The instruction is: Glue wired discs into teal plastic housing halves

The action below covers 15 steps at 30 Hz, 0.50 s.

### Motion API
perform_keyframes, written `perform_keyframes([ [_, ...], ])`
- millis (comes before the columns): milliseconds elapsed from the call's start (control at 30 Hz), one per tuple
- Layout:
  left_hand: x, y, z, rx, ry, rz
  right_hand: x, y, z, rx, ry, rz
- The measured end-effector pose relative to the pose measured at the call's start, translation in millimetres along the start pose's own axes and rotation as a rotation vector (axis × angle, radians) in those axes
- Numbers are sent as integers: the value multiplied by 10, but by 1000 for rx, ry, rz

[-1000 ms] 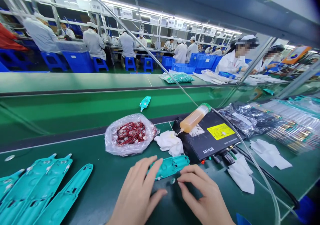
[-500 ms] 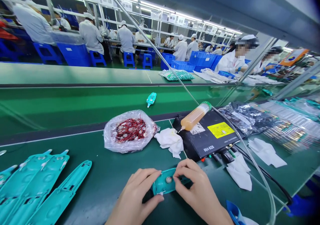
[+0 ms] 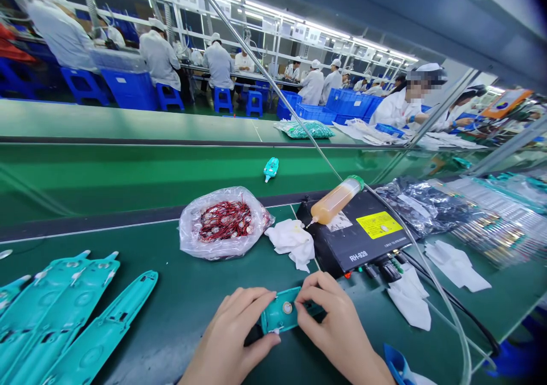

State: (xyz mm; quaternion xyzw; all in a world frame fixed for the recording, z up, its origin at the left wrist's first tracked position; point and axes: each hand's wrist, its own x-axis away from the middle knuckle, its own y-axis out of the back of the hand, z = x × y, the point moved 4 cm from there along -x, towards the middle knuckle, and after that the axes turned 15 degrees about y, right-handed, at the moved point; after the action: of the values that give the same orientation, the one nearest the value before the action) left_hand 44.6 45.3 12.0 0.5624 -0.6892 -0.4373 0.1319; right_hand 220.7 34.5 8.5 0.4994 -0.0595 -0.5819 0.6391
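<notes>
Low in the middle of the head view, my left hand point(image 3: 237, 328) grips the left end of a teal plastic shell half point(image 3: 273, 315), fingers along its top edge and thumb at the bottom. Inside the shell lies a small round metal disc point(image 3: 288, 307). Right beside that disc, my right hand point(image 3: 335, 322) is closed in a pinch over the shell. Whatever sits between those fingertips is hidden, and the hand covers the shell's right part. A clear bag point(image 3: 188, 234) of red-wired discs point(image 3: 226, 221) lies beyond my hands.
Several teal shells point(image 3: 100, 336) lie at the left. Ahead are crumpled white tissue point(image 3: 293, 241) and a black box point(image 3: 342, 251) with an amber-filled syringe point(image 3: 335, 201) on it. A thin tube point(image 3: 440, 282) curves down the right. Another teal piece point(image 3: 270, 169) is on the green belt point(image 3: 171, 171).
The teal piece on the belt has moved to the right. Both hands keep nearly the same place on the shell, and the disc shows its face more plainly.
</notes>
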Motion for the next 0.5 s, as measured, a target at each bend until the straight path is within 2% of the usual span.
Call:
perform_keyframes([
  [267,26,-39,57,2,16,11,-15,9,6,10,7,7],
  [500,-4,-10,5,11,41,29,-3,-11,11,62,50,-2],
])
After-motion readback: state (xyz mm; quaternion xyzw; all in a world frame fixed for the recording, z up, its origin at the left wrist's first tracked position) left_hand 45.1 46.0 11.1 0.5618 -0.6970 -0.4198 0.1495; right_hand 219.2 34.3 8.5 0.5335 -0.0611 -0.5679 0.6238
